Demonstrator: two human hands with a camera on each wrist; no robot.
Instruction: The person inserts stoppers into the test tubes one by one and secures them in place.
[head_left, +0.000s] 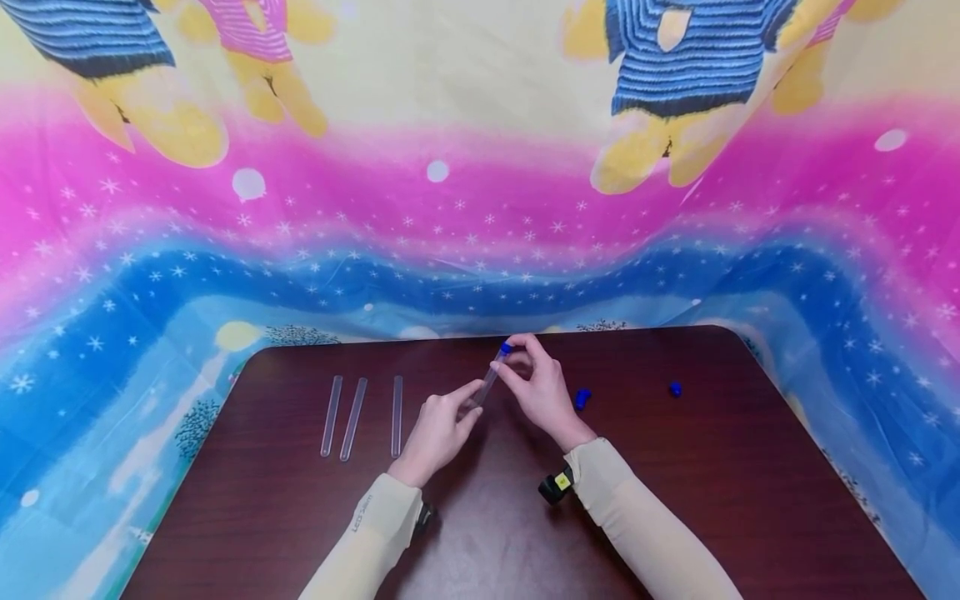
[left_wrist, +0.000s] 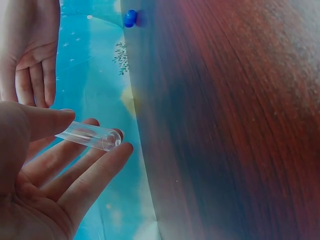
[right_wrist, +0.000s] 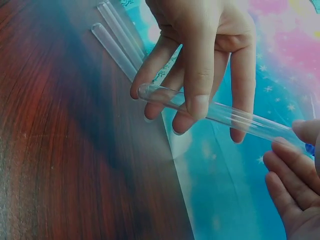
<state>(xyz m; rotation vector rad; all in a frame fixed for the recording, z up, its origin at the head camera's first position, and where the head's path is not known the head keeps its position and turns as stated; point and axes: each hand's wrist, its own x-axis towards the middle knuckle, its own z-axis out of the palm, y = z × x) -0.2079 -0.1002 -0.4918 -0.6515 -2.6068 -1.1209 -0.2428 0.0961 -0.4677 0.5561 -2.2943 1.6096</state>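
Note:
Both hands hold one clear test tube slantwise above the table, its rounded end toward the left hand. My left hand pinches the lower part between thumb and fingers. At the upper end, the thumb and fingers of my right hand grip a blue stopper at the tube's mouth. In the left wrist view, the tube's rounded end pokes out past the left thumb. Three more clear tubes lie to the left: one tube, a second tube close beside it, and a third tube nearer the left hand.
Right of the hands, blue stoppers lie on the dark wooden table. Another blue stopper sits farther right. A patterned cloth hangs behind the table's back edge and along its sides.

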